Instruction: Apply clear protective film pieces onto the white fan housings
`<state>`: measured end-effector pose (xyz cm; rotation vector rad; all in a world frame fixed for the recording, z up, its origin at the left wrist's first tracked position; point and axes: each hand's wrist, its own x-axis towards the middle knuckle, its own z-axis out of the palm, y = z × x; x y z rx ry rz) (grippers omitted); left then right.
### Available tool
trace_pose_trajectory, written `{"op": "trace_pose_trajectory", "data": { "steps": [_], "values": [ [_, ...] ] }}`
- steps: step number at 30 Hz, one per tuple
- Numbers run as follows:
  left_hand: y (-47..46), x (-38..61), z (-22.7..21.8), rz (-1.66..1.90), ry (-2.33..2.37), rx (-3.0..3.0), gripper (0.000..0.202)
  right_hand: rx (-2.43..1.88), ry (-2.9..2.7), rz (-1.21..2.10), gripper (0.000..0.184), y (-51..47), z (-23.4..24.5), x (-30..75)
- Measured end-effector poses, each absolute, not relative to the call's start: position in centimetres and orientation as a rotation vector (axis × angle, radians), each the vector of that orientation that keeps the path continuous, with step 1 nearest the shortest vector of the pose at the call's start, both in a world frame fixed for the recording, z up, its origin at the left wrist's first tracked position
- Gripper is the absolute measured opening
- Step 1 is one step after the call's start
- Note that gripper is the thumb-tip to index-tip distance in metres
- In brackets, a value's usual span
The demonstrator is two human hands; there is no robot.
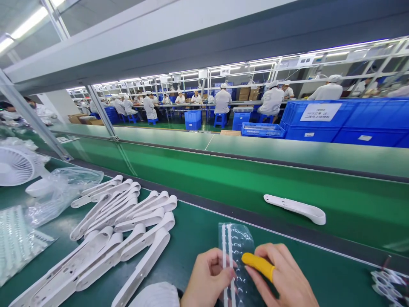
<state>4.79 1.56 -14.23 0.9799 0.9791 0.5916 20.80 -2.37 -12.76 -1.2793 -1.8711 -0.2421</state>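
My left hand (207,279) and my right hand (284,277) meet at the bottom centre over a clear plastic strip (235,251) dotted with small round pieces. The left thumb and fingers pinch the strip's left side. The right hand pinches its right side, and its index finger wears a yellow finger cot (258,264). A pile of several long white plastic handle parts (118,230) lies on the green bench to the left. One single white handle part (295,208) lies apart on the green conveyor belt (255,183) ahead.
A white desk fan (15,166) and crumpled clear bags (64,187) sit at the left, with clear blister sheets (15,243) in front. Small clear parts (391,281) lie at the right edge. Blue crates (345,121) and seated workers in white fill the background.
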Motion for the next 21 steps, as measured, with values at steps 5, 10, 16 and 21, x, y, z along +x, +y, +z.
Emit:
{"op": "trace_pose_trajectory", "data": {
  "steps": [5, 10, 16, 21],
  "values": [
    [1.3, 4.9, -14.9, 0.585, 0.912, 1.033, 0.040, -1.406, -2.063, 0.047, 0.014, -2.7, -13.2, 20.4],
    [1.3, 4.9, -15.5, 0.602, 0.899, 1.128, 0.024, -1.518, -2.069, 0.171, 0.014, -2.9, -14.1, 20.5],
    [1.5, 5.4, -15.8, 0.526, 1.064, 1.361, 0.015, -1.485, -1.953, 0.139, 0.019, -2.1, -14.0, 20.9],
    [0.7, 4.1, -14.3, 0.512, 1.413, 1.708, 0.032, -1.408, -1.822, -0.012, 0.024, -1.6, -13.9, 22.2]
  ]
}}
